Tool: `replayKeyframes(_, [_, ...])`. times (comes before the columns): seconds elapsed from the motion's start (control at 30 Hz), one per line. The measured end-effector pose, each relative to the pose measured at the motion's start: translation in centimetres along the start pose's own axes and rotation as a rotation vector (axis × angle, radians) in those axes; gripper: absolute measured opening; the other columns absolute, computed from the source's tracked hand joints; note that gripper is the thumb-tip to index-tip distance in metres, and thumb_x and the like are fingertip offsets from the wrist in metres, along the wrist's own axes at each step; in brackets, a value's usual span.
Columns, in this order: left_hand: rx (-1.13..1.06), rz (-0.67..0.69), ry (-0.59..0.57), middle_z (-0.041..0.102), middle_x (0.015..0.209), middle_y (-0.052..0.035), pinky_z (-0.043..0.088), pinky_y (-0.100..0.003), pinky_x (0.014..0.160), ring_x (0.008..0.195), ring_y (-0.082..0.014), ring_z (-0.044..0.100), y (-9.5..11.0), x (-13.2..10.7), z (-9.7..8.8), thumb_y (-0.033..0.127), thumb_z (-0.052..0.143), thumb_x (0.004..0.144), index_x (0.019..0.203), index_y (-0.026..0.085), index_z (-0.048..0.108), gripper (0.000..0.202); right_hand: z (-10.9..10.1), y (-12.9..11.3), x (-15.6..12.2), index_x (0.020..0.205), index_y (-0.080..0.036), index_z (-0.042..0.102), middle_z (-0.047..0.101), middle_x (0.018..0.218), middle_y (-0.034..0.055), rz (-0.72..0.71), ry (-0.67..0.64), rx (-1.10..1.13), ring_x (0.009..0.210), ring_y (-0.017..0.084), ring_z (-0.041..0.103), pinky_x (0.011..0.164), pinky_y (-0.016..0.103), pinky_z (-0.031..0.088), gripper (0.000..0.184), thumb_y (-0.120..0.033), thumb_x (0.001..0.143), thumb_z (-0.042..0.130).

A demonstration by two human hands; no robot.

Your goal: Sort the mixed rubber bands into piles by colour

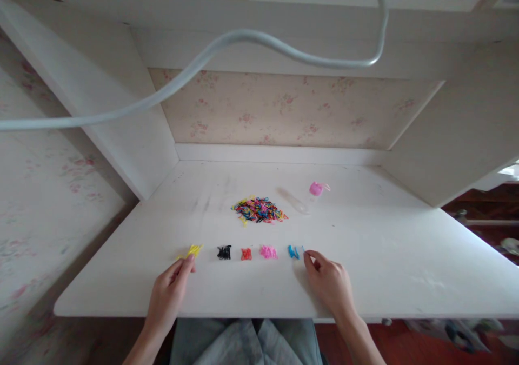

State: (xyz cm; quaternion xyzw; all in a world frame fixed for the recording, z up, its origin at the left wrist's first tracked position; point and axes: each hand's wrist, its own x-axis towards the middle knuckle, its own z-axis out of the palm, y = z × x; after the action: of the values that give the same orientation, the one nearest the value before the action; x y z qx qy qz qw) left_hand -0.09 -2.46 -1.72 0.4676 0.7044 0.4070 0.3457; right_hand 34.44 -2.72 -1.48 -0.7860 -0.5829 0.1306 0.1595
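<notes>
A mixed heap of small coloured rubber bands (259, 210) lies mid-table. In front of it runs a row of small sorted piles: yellow (193, 250), black (224, 252), red (246, 254), pink (268, 252) and blue (293, 252). My left hand (170, 292) rests on the table with its fingertips pinched at the yellow pile. My right hand (327, 282) lies beside the blue pile, thumb and forefinger pinched together at a blue band by that pile.
A clear plastic bottle (294, 200) lies on its side behind the heap, its pink cap (317, 188) beside it. White desk (385, 246) sits in an alcove with side panels and floral wallpaper. A grey cable (227, 40) hangs across above.
</notes>
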Motion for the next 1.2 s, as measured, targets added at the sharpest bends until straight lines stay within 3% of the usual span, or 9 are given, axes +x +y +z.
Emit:
replayKeyframes(0.27, [-0.038, 0.018, -0.024, 0.021, 0.048, 0.0078, 0.02, -0.018, 0.041, 0.044, -0.0075, 0.023, -0.2, -0.2, -0.1, 0.057, 0.049, 0.078, 0.067, 0.018, 0.053, 0.041, -0.3, -0.4, 0.1, 0.084, -0.032, 0.067, 0.066, 0.065, -0.0039, -0.012, -0.049, 0.009, 0.063, 0.014, 0.061, 0.054, 0.022, 0.032, 0.026, -0.04, 0.085, 0.043])
replayKeyframes(0.5, [-0.073, 0.027, -0.016, 0.02, 0.049, 0.0077, 0.019, -0.018, 0.041, 0.045, -0.0077, 0.023, -0.5, -0.4, -0.2, 0.059, 0.049, 0.077, 0.066, 0.018, 0.052, 0.043, -0.3, 0.2, -0.1, 0.114, -0.03, 0.06, 0.066, 0.066, -0.0026, -0.085, -0.076, -0.034, 0.063, 0.015, 0.061, 0.056, 0.023, 0.034, 0.035, -0.041, 0.085, 0.043])
replayKeyframes(0.8, [-0.07, 0.053, -0.032, 0.019, 0.05, 0.0078, 0.02, -0.018, 0.041, 0.044, -0.007, 0.023, -0.7, -0.5, -0.3, 0.056, 0.048, 0.079, 0.066, 0.018, 0.051, 0.041, 0.2, -0.5, -0.4, 0.109, -0.038, 0.062, 0.067, 0.07, -0.0035, -0.123, -0.06, -0.115, 0.064, 0.015, 0.062, 0.054, 0.023, 0.032, 0.032, -0.045, 0.088, 0.039])
replayKeyframes(1.2, [-0.073, 0.085, -0.036, 0.019, 0.05, 0.0076, 0.02, -0.018, 0.041, 0.044, -0.0073, 0.023, -0.3, -0.7, -0.4, 0.058, 0.046, 0.079, 0.066, 0.018, 0.051, 0.043, 0.7, -1.0, -0.6, 0.111, -0.036, 0.062, 0.069, 0.075, -0.0011, -0.107, -0.066, -0.124, 0.071, 0.018, 0.065, 0.057, 0.023, 0.035, 0.036, -0.045, 0.092, 0.033])
